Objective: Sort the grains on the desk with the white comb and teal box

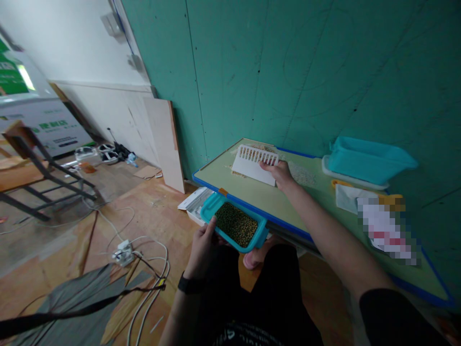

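Observation:
My left hand grips the near-left edge of a teal rectangular tray filled with green beans, held just below the table's front edge. My right hand reaches across the table and holds the right edge of a white slotted scraper board, which rests on the tabletop. Pale grains lie scattered on the table around that board and hand.
A teal bin sits upside down on a white lid at the back right. White paper and a blurred-out packet lie on the right. The green wall stands behind the table. Cables and a power strip lie on the floor.

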`<state>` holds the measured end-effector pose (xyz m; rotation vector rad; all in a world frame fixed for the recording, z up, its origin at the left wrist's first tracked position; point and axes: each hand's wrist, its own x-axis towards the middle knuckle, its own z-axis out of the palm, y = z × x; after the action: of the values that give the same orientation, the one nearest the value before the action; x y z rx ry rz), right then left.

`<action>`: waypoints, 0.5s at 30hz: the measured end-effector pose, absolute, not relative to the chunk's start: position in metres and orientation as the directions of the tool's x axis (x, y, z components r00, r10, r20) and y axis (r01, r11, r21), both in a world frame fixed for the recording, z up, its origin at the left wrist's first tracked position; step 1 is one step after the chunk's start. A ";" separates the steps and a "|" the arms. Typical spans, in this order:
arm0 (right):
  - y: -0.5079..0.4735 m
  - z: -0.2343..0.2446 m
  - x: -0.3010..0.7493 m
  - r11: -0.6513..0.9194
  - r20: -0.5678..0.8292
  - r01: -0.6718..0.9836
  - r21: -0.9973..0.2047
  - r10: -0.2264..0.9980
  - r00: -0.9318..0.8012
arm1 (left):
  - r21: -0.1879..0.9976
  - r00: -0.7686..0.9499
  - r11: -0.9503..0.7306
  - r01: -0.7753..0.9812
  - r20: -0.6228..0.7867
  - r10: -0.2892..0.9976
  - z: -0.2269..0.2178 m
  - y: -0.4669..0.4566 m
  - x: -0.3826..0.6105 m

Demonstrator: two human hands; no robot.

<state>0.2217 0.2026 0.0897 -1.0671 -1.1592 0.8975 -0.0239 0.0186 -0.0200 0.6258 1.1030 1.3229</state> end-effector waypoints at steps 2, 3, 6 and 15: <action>0.203 0.089 0.221 0.251 0.244 -0.012 -0.968 0.950 0.197 | 0.875 -0.108 0.190 -0.446 -0.263 0.959 -0.021 0.019 -0.024; 0.203 0.089 0.221 0.238 0.230 -0.016 -0.971 0.953 0.196 | 0.874 -0.102 0.187 -0.449 -0.258 0.961 -0.022 0.019 -0.024; 0.204 0.087 0.220 0.210 0.198 -0.042 -0.977 0.962 0.186 | 0.872 -0.097 0.183 -0.455 -0.252 0.963 -0.023 0.019 -0.024; 0.203 0.083 0.216 0.225 0.215 -0.094 -0.970 0.971 0.100 | 0.866 -0.076 0.217 -0.451 -0.280 0.957 -0.010 0.016 -0.024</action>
<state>0.2160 0.2027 0.0835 -1.0121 -1.1657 1.0294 -0.0244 0.0163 -0.0102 0.6198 1.0759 1.2961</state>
